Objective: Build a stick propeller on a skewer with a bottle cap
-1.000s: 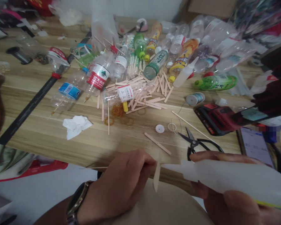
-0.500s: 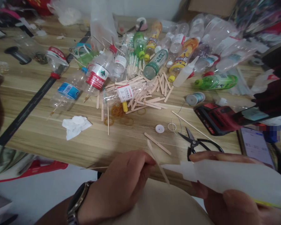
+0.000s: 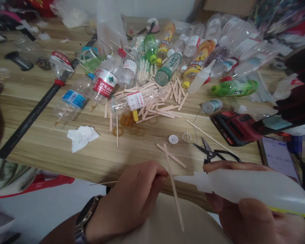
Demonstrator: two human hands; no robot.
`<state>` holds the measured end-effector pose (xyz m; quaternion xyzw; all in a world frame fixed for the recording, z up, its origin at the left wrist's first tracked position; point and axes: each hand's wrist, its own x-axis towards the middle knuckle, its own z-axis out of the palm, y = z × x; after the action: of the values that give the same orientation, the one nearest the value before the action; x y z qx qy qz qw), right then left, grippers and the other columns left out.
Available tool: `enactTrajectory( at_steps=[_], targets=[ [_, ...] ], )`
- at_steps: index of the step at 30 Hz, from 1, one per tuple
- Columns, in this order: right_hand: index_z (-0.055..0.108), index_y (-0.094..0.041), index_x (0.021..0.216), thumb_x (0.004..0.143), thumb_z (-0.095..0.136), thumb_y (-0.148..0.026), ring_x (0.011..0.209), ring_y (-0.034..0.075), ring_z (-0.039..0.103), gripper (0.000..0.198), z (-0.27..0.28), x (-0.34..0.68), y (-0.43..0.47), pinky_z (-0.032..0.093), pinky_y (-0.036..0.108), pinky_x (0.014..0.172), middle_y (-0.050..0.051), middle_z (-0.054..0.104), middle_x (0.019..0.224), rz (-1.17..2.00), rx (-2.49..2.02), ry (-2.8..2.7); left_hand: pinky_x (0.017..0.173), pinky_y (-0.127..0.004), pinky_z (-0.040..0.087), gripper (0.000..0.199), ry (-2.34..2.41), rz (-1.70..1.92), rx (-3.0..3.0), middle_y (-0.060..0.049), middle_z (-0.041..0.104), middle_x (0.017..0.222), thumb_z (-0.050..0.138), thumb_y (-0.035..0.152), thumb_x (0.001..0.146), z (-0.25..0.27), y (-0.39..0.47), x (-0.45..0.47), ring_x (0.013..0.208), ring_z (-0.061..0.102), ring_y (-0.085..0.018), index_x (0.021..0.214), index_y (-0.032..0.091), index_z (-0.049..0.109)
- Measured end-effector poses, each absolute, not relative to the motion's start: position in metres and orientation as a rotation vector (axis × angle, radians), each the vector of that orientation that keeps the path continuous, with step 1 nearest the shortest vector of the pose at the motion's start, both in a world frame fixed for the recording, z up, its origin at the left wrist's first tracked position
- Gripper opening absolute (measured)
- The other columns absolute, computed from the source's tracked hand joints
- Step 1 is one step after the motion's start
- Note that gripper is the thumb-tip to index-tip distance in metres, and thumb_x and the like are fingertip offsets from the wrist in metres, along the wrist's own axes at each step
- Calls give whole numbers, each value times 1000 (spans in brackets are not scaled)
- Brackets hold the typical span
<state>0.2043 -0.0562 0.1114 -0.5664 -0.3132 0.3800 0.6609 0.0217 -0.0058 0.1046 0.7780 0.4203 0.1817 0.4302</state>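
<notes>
Wooden craft stick [image 3: 177,200] slants across the left hand's [image 3: 132,196] fingertips, left of the black scissors [image 3: 211,155] and closer to the person. Going left to right, a crumpled tissue [image 3: 82,138] lies far left of the scissors. Brown rubber bands [image 3: 127,120] are left of them too, but not so far. The left hand is curled tight around a thin wooden rod [image 3: 104,183] that pokes out behind it. A white round cap [image 3: 173,139] and another craft stick [image 3: 177,160] lie just left of the scissors. A red and black battery pack [image 3: 235,128] sits past them, to the right. The right hand [image 3: 259,218], on their near right side, wraps around a white squeeze bottle [image 3: 240,184]. Its nozzle points at the first stick's middle; I can't tell if they touch. A phone [image 3: 279,156] lies right of the scissors.
</notes>
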Motion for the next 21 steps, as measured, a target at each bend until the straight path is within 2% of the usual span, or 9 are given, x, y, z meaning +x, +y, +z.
enactTrajectory(
  at_steps=[13, 21],
  targets=[
    [65, -27, 93, 73, 78, -41, 43, 11, 54, 28, 115, 202, -54, 48, 27, 42, 1, 71, 85, 866, -1271, -682, 63, -24, 43, 16, 1049, 441, 1913, 3, 65, 82, 41, 21, 98, 107, -4, 22, 74, 61, -13, 90, 22, 55],
    [64, -27, 94, 68, 81, -44, 41, 14, 54, 36, 114, 201, -59, 48, 31, 40, 3, 71, 85, 798, -1329, -696, 65, -27, 44, 17, 1045, 388, 1872, 2, 66, 84, 39, 22, 98, 108, -3, 23, 74, 62, -15, 93, 23, 56]
  ],
)
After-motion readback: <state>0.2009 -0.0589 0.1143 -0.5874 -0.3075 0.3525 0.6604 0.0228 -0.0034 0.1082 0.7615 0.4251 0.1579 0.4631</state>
